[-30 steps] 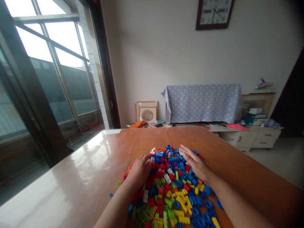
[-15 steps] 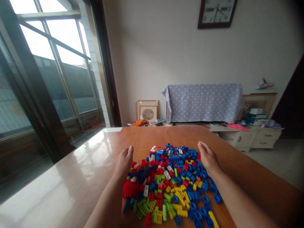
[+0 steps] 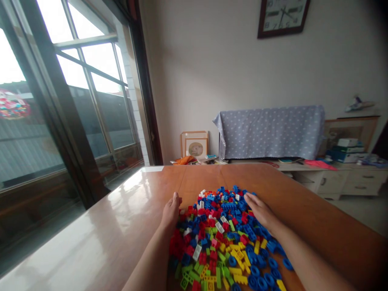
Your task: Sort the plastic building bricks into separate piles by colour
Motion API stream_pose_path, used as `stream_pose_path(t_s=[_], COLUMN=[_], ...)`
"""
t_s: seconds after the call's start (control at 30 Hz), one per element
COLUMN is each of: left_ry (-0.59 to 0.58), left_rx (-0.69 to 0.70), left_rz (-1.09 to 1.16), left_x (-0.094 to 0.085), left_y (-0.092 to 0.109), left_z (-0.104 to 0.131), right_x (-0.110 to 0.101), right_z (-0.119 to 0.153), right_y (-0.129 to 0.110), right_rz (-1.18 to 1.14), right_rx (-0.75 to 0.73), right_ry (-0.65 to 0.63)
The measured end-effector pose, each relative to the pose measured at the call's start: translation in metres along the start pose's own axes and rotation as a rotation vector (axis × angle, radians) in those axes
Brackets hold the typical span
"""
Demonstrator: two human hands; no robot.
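A wide heap of toy building bricks (image 3: 224, 234) in red, blue, yellow, green and white lies spread on the brown table. My left hand (image 3: 172, 211) stands on edge at the heap's left side, palm turned inward, fingers stretched and holding nothing. Against the upper right of the heap is my right hand (image 3: 258, 209), also stretched out with its palm facing the bricks; its lower fingers are partly hidden. Blue ring-shaped pieces (image 3: 254, 270) and yellow bricks (image 3: 239, 279) lie at the near right. Green bricks (image 3: 188, 275) are at the near left, by my left forearm.
The glossy wooden table (image 3: 115, 230) reaches to a low white cabinet (image 3: 330, 184) by the wall. A spotted grey cloth (image 3: 269, 133) covers something on it. Framed pictures (image 3: 196, 148) lean at the wall, and a glass sliding door (image 3: 91, 101) is on the left.
My hands have come closer together, pressing in on the heap's sides, the right one moving inward at its upper edge. The whole view has turned a little to the left.
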State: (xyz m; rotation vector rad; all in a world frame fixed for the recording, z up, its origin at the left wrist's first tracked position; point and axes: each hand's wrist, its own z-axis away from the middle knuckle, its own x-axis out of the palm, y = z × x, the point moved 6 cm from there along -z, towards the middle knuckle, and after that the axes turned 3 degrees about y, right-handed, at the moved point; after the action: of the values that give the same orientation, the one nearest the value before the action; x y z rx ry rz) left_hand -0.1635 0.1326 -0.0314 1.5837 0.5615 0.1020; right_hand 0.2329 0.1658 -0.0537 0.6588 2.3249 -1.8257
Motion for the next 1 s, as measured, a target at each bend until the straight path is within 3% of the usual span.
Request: stream_pose_path(t_s=[0.17,0.3,0.4,0.57,0.67,0.77,0.87,1.0], left_ry=[-0.133,-0.111,-0.009,0.098,0.054,0.001,-0.06,-0.139], left_rx=[0.049,0.093,0.069,-0.031,-0.051,-0.044,-0.019,0.068], left_rz=[0.099,0.174,0.241,0.201,0.137,0.073,0.011,-0.109], left_x=[0.022,0.011,-0.007,-0.023,-0.017,-0.008,0.0,0.011], left_y=[0.016,0.031,0.03,0.011,0.003,0.002,0.005,0.016], left_z=[0.007,0.008,0.004,-0.006,-0.01,-0.012,-0.011,-0.006], right_x=[0.018,0.005,-0.022,-0.061,-0.054,-0.035,-0.031,-0.031], right_z=[0.021,0.028,0.017,-0.008,-0.012,-0.008,-0.005,-0.018], right_y=[-0.041,-0.072,-0.064,-0.007,0.008,-0.008,-0.028,-0.037], right_rz=[-0.137,-0.222,-0.142,0.072,0.061,-0.059,-0.14,-0.091], right_rx=[-0.033,-0.134,-0.139,0.048,0.111,0.038,-0.022,0.015], right_ry=[-0.176,-0.127,0.058,0.36,0.266,0.117,0.143,0.156])
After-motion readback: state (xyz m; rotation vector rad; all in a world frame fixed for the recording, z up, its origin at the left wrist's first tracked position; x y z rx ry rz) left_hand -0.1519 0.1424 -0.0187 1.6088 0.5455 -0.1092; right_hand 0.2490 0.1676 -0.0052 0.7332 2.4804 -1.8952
